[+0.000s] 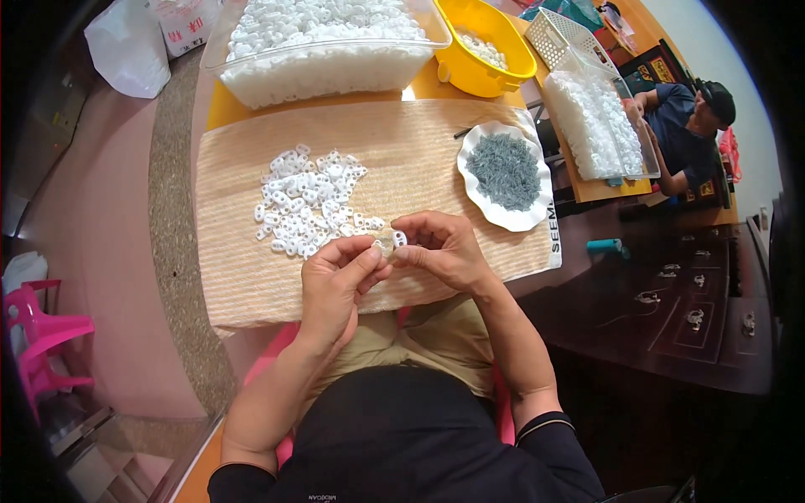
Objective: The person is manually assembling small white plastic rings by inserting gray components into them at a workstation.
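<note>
Between the thumb and fingers of my right hand (446, 251) is a small white plastic piece (399, 239) with two dark holes. Close beside it, the fingertips of my left hand (337, 283) are pinched together, and a tiny pale bit shows there, too small to name. Both hands are over the near part of a striped peach cloth (243, 293). Just beyond my left hand lies a loose heap of similar white plastic pieces (306, 201). A white scalloped plate (505, 221) to the right holds many small grey-blue slender pieces (503, 172).
At the table's far side stand a clear tub (327, 71) full of white pieces and a yellow basin (449, 71). A person (683, 134) sits at the far right by another filled clear bin (591, 126). A pink chair (50, 323) is at the left; dark drawers (671, 293) are at the right.
</note>
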A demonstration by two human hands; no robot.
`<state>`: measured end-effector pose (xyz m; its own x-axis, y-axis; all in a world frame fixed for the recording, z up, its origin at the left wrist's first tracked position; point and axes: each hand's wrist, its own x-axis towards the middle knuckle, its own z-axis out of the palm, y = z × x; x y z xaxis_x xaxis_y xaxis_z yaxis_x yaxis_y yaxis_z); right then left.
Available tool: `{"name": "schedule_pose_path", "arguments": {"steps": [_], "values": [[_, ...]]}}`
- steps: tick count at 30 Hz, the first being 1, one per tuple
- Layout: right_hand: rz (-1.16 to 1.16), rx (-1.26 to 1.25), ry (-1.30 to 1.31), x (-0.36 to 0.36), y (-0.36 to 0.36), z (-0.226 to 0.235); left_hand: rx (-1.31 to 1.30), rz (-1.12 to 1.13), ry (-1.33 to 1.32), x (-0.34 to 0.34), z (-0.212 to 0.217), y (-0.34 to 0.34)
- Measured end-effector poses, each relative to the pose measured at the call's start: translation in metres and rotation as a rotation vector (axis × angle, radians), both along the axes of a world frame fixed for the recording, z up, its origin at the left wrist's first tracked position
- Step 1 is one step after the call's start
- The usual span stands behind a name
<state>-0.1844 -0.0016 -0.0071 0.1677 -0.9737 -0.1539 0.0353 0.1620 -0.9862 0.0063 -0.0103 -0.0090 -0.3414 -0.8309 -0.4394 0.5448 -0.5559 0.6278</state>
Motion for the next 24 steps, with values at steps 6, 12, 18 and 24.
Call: {"name": "schedule_pose_path", "arguments": {"steps": [6, 12, 18, 24], "values": [[0.009, 0.041, -0.093, -0.0005, 0.0008, -0.0005, 0.001, -0.019, -0.005, -0.0019, 0.0001, 0.0018], [0.020, 0.058, -0.134, -0.0006, 0.0012, -0.0004, 0.008, -0.030, -0.004, -0.0016, 0.0005, 0.0020], [0.014, 0.067, -0.112, -0.0008, 0.0027, 0.0015, 0.010, -0.036, -0.011, -0.0019, 0.0033, 0.0019], [0.023, 0.059, -0.114, -0.0017, 0.0034, 0.0027, 0.012, -0.033, -0.002, -0.0020, 0.0037, 0.0021]]}}
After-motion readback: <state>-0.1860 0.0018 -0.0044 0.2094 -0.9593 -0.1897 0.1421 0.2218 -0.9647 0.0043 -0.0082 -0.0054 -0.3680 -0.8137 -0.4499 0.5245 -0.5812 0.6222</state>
